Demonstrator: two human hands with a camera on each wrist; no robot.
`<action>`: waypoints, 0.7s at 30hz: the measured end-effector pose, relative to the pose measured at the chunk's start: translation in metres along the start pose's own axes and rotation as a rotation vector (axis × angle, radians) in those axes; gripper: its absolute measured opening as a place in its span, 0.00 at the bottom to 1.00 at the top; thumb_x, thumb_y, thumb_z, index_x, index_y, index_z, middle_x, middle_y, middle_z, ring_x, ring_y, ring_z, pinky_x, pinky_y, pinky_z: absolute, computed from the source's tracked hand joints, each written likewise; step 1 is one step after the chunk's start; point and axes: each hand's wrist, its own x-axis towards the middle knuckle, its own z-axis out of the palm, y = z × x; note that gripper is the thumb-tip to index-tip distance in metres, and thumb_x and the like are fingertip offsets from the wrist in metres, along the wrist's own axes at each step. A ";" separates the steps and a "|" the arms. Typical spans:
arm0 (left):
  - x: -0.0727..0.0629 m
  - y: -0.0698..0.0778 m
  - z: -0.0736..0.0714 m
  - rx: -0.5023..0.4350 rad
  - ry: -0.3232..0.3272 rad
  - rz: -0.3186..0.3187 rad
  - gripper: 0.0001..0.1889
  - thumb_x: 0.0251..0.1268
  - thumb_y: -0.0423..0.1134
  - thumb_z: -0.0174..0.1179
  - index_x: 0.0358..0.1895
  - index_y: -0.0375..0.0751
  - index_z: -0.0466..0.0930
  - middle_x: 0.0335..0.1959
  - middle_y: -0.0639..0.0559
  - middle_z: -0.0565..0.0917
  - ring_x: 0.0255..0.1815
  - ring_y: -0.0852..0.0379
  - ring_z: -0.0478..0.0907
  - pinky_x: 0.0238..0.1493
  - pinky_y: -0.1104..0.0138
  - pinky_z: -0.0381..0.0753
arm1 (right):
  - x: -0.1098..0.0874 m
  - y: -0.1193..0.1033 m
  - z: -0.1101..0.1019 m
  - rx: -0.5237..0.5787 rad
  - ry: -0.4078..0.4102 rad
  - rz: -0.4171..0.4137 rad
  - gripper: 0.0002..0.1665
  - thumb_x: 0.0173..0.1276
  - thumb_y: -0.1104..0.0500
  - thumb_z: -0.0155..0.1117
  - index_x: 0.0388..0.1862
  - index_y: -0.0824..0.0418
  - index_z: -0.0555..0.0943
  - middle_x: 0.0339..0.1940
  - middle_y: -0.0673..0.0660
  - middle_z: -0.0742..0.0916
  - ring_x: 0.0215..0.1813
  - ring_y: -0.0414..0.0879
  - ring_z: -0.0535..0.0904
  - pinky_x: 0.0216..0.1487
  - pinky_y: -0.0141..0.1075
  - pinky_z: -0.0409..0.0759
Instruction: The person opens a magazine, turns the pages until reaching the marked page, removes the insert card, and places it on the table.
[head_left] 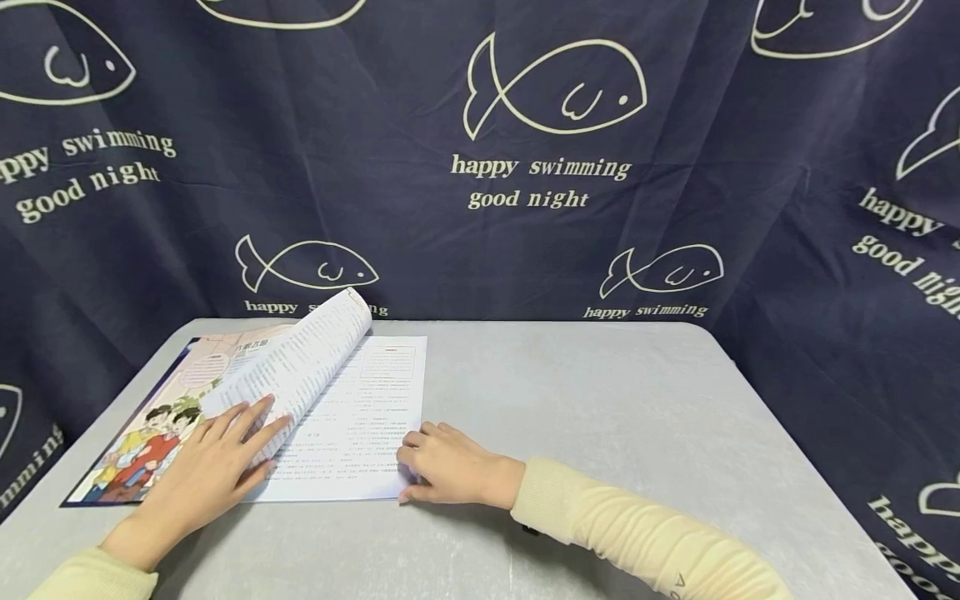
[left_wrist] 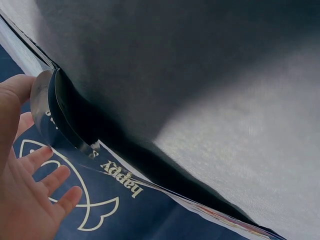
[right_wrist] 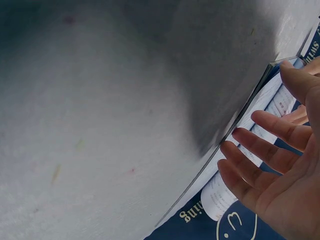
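An open book (head_left: 348,454) lies on the left half of the table, with printed text on its right page and a coloured picture of people (head_left: 146,446) on its left. Between them, a page (head_left: 303,362) stands lifted and curled over toward the left. My left hand (head_left: 206,467) rests on that curled page with its fingers spread and fairly straight. At the book's lower right corner is my right hand (head_left: 453,467), its relaxed fingers along the page edge. In the right wrist view, the thumb (right_wrist: 295,77) is at the corner and the fingers are apart.
The grey table (head_left: 585,400) extends to the right of the book. Behind it and at both sides hangs a dark blue cloth (head_left: 420,250) with fish drawings and lettering.
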 end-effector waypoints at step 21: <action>-0.003 -0.003 -0.003 0.018 -0.033 -0.030 0.23 0.61 0.55 0.49 0.54 0.47 0.74 0.61 0.41 0.68 0.56 0.38 0.67 0.46 0.44 0.67 | 0.001 0.000 -0.003 -0.014 0.024 -0.037 0.13 0.61 0.42 0.58 0.35 0.50 0.77 0.32 0.43 0.81 0.37 0.38 0.74 0.34 0.26 0.69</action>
